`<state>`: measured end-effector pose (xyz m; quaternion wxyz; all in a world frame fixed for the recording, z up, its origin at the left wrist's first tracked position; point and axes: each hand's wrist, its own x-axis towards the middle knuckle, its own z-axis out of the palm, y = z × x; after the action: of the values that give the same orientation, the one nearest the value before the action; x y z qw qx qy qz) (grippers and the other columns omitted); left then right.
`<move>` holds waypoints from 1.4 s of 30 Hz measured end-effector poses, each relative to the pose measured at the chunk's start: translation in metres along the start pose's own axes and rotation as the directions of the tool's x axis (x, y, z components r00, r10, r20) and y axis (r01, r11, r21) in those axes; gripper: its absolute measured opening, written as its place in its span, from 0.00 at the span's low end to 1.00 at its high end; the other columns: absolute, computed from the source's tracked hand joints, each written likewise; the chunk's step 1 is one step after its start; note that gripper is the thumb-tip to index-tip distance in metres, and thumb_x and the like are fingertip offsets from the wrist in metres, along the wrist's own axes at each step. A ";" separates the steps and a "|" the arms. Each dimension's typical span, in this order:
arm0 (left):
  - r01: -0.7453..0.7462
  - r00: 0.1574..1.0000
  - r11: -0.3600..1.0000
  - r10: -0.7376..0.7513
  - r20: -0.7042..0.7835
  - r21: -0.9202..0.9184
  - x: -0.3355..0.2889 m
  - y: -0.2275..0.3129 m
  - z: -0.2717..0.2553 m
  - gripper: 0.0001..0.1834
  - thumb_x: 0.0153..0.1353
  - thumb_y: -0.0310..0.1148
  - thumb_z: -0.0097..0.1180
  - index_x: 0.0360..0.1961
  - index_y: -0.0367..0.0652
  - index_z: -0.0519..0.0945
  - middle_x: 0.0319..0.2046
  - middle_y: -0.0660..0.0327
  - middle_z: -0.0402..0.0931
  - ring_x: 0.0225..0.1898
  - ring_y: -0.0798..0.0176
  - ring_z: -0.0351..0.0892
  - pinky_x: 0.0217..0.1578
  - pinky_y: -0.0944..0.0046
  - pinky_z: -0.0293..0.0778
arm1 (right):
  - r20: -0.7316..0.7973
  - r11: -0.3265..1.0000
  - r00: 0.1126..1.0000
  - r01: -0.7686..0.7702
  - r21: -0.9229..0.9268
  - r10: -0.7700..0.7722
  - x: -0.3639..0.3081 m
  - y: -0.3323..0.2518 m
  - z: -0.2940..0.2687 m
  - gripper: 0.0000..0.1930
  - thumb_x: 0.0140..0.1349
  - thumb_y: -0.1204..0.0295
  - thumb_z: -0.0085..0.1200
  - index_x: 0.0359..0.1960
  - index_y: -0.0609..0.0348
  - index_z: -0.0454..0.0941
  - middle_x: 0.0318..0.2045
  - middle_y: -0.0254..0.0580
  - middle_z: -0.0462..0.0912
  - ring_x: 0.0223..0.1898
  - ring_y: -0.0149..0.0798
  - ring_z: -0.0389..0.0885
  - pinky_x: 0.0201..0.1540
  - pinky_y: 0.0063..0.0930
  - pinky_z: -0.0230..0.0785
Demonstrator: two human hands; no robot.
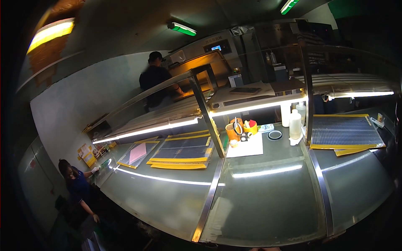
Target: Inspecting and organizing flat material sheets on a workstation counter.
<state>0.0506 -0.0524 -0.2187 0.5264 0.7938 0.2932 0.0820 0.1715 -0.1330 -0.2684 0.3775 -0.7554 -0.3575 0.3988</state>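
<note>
At the lower edge, just past the front of the middle table panel (272, 209), a thin sliver of skin shows, seemingly my right hand (265, 249). Its fingers are hidden, so I cannot make out whether it holds anything. My left hand is out of the picture. The panel is grey and glossy and reflects a tube light. On its far part lie a white sheet (251, 147), an orange tub (233, 131) with tools, a yellow-orange container (250, 126) and a dark tape roll (275, 134). A translucent bottle (295, 124) stands to their right.
Yellow-edged dark mesh panels lie stacked on the left (182, 149) and right (345, 131) table sections. A pink sheet (137, 153) rests further left. Metal posts (208, 113) hold up a lit shelf. One person (79, 184) stands at the left end, another (157, 81) behind the shelf.
</note>
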 end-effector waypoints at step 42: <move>0.070 0.991 0.996 -0.064 -0.114 0.050 0.007 -0.016 0.002 0.20 0.54 0.47 0.49 0.34 0.39 0.79 0.30 0.48 0.78 0.34 0.49 0.79 0.33 0.57 0.72 | 0.036 0.957 0.993 -0.116 0.266 0.110 0.017 0.024 0.013 0.21 0.62 0.60 0.43 0.53 0.60 0.68 0.53 0.49 0.69 0.52 0.44 0.67 0.54 0.32 0.59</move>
<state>0.0507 -0.0459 -0.2353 0.4901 0.7915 0.3508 0.1011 0.1736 -0.1258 -0.3000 0.4489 -0.7124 -0.2606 0.4722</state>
